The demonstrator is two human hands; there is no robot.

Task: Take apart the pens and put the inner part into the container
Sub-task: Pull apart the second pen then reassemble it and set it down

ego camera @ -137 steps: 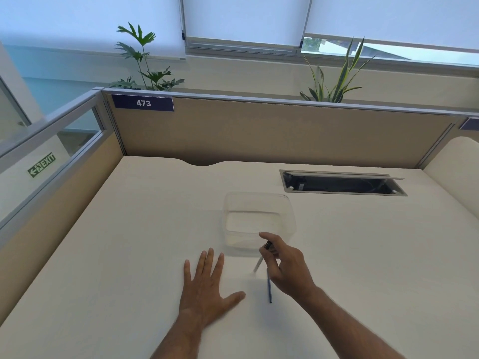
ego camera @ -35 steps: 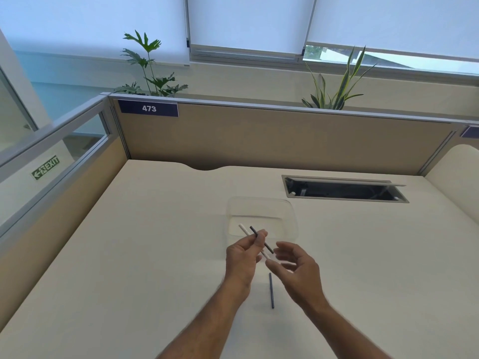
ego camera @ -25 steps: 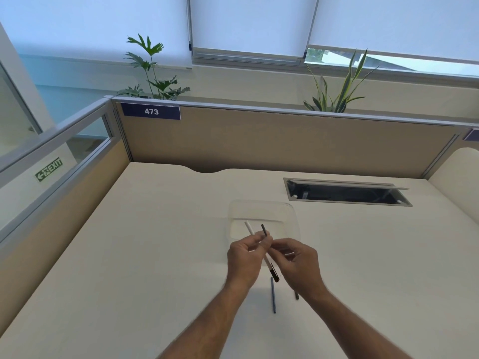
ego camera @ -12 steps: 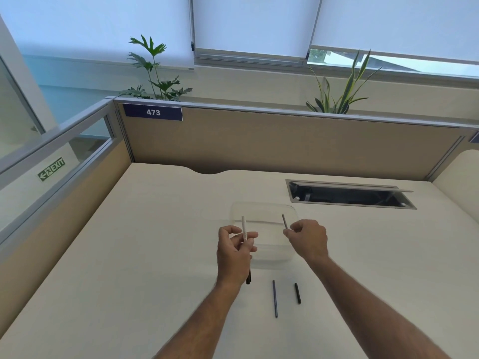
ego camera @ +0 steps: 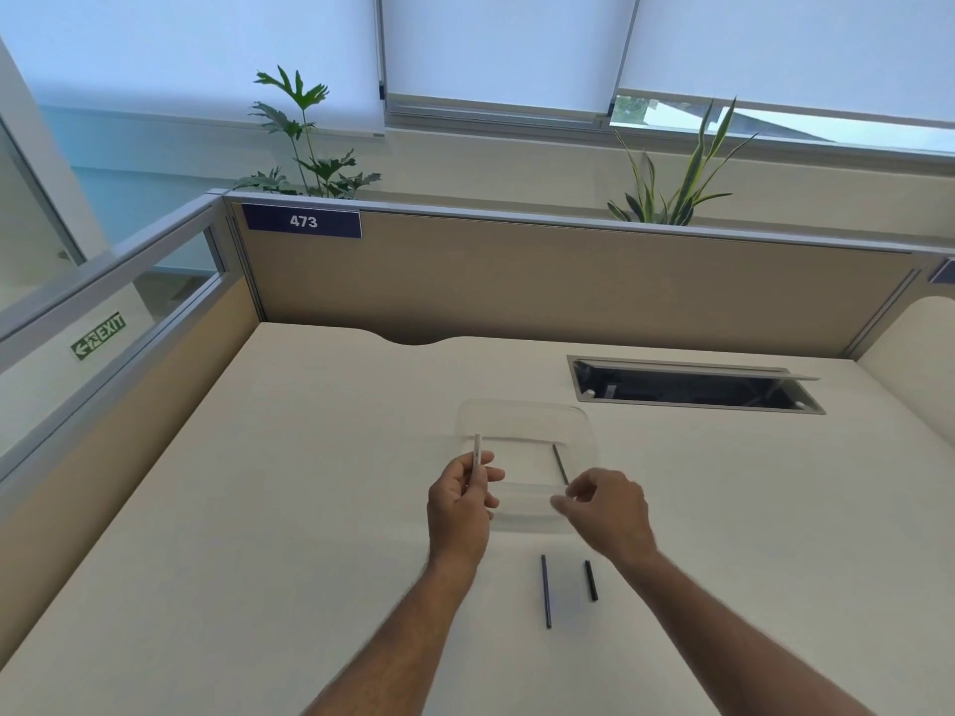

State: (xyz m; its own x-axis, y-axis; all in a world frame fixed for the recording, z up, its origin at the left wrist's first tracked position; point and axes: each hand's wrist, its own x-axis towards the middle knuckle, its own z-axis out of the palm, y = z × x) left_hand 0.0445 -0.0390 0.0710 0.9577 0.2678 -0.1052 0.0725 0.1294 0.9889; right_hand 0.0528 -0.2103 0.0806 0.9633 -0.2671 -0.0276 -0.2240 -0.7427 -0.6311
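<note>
A clear plastic container (ego camera: 581, 421) stands on the desk just beyond my hands. A thin dark inner part (ego camera: 560, 464) lies slanted inside it, on its right side. My right hand (ego camera: 607, 511) hovers at the container's near right edge with fingers loosely spread; its fingertips sit just below the inner part's near end and hold nothing. My left hand (ego camera: 459, 506) pinches a white pen barrel (ego camera: 476, 451) upright at the container's near left corner. Nearer to me a long dark pen piece (ego camera: 545, 591) and a short black piece (ego camera: 590, 580) lie on the desk.
A cream desk (ego camera: 258, 509) is walled by tan partitions at the back and left. An open cable hatch (ego camera: 692, 387) is sunk into the desk at the back right. Plants stand behind the partition.
My hands pulled the dark inner part out of the white barrel. My right hand carried it over the container, let it go and drew back. A short black piece now lies on the desk.
</note>
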